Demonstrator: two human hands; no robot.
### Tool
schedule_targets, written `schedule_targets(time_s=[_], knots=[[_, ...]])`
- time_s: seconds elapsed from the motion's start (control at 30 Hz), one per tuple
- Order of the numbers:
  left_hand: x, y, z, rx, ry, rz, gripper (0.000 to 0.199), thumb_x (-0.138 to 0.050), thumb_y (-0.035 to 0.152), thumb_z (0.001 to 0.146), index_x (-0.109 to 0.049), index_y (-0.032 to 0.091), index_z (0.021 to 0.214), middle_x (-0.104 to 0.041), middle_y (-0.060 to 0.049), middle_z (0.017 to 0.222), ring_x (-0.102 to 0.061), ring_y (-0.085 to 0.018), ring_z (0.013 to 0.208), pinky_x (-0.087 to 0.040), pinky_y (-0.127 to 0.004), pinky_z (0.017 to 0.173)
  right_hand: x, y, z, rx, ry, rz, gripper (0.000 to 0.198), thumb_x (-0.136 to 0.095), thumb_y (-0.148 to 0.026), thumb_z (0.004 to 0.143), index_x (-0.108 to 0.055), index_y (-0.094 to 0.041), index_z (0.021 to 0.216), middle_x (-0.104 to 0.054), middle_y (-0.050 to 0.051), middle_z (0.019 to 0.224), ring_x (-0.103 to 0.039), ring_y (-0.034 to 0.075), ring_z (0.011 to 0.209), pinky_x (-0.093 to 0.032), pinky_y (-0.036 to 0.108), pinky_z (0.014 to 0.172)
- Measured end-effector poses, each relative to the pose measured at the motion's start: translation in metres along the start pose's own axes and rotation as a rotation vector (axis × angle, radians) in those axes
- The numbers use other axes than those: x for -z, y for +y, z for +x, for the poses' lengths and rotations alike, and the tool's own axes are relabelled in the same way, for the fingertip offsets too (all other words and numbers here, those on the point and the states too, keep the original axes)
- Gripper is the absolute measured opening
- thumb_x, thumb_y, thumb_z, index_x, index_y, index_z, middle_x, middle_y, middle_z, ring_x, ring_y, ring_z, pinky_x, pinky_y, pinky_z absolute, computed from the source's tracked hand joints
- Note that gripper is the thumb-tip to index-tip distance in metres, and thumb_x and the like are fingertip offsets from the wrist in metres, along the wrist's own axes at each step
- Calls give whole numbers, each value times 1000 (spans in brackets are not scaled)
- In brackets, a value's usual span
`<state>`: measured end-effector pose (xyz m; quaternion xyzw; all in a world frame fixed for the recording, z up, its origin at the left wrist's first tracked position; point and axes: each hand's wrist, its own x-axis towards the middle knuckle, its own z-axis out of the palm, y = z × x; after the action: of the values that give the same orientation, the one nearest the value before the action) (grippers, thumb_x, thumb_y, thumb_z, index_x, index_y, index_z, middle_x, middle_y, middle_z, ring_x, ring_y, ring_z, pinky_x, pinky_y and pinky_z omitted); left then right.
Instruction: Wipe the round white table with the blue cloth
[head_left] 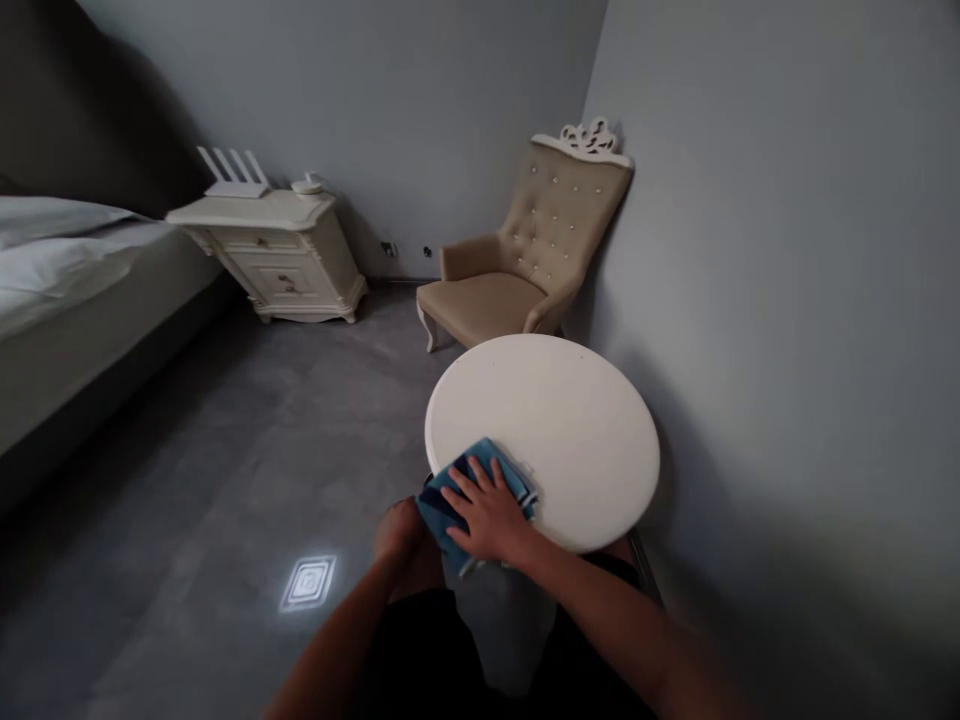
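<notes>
A round white table (570, 430) stands in front of my knees. Near its closest left edge lies a folded blue cloth (435, 508) with dark blue patches and a white-striped border, part of it hanging over the rim. My right hand (487, 515) rests flat on top of this cloth, its fingers spread. Low by the left rim, beside my knee and the cloth's left corner, is my left hand (397, 532). It looks curled, and whatever its fingers close on is hidden.
A tan tufted armchair (487, 305) sits behind the table, close to the right-hand grey wall (787, 300). Further left, a cream nightstand (289, 265) carries a white router (236, 185). A bed (82, 300) fills the left side. A bright square light pattern (308, 583) falls on the grey floor.
</notes>
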<state>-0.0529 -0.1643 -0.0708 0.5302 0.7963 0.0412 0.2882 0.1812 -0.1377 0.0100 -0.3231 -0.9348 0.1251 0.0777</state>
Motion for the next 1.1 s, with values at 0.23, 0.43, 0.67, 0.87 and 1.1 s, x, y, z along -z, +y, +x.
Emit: schedule_targets(time_s=[0.23,0.43,0.67,0.87,1.1], knots=[[-14,0,10,14,17,68,50,-39,40,110,-83,17,110,-84,-23,125,-81,-37,120,-60,-42,95,7,65,-183,-334,53,-175,68,-60,-54,110,-52,-34,174,-32,4,187,-17,43,177,-7,75,142],[-5,8,10,13,5,71,51,-38,39,110,-83,15,111,-83,-25,127,-80,-39,122,-60,-43,94,61,171,-208,-921,200,-277,66,-42,-43,112,-52,-24,174,-37,11,186,-24,43,175,-28,74,137],[-4,13,12,29,0,79,51,-42,43,108,-83,13,115,-83,-25,129,-80,-39,122,-60,-41,94,89,214,-163,-1189,208,-274,74,-33,-54,117,-38,-17,181,-23,15,190,-25,49,172,-31,80,133],[-11,5,15,-15,-7,118,54,-37,42,110,-83,15,112,-84,-25,125,-80,-38,120,-60,-43,95,52,153,-168,-1121,215,-310,71,-36,-53,116,-43,-24,180,-26,11,189,-18,51,174,-23,85,133],[-7,-6,21,-15,-32,143,55,-34,43,111,-81,15,109,-84,-24,124,-80,-38,119,-59,-42,94,6,90,-195,-955,246,-279,73,-41,-54,110,-45,-33,179,-30,6,188,-15,50,176,-18,84,136]])
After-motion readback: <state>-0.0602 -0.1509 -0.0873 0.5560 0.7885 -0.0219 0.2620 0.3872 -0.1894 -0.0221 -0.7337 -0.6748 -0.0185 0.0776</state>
